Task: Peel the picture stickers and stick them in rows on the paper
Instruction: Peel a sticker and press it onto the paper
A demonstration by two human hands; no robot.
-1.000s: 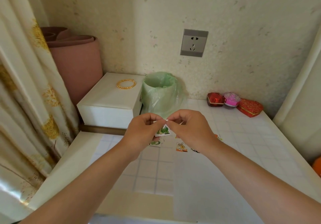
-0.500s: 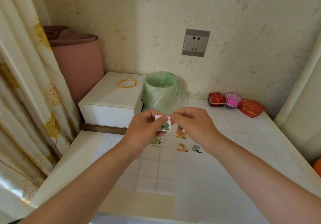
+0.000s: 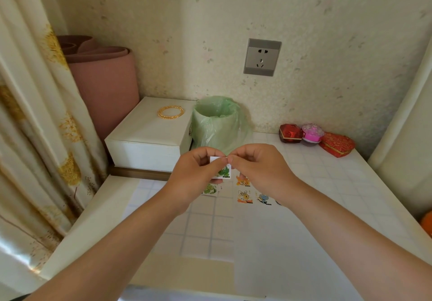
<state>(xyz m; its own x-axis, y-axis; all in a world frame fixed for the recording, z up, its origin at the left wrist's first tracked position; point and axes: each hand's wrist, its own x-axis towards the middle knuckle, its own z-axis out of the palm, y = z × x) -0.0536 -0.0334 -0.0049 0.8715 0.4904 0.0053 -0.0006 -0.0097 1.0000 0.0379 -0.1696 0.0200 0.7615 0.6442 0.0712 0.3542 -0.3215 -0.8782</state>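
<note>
My left hand [image 3: 196, 172] holds a small white sticker card with a green picture [image 3: 223, 171] above the table. My right hand [image 3: 257, 167] pinches the card's top corner, fingertip against my left thumb. Under the hands a translucent sheet of paper [image 3: 268, 242] lies on the table. It carries stuck stickers: an orange one [image 3: 242, 181], an orange rabbit-like one [image 3: 244, 196] and a blue mouse [image 3: 263, 199]. A loose green picture sticker [image 3: 209, 189] lies to the left of them, partly behind my left hand.
A bin lined with a green bag [image 3: 218, 125] stands just behind my hands. A white box [image 3: 149, 137] with a gold bangle [image 3: 170, 112] is at the back left, a pink rolled mat [image 3: 105, 85] behind it. Red and pink trinket boxes [image 3: 313, 137] sit at the back right.
Both hands stayed together over the stuck stickers; my right fingertips came back from the card's right edge up to its top corner, and the green card is turned more upright.
</note>
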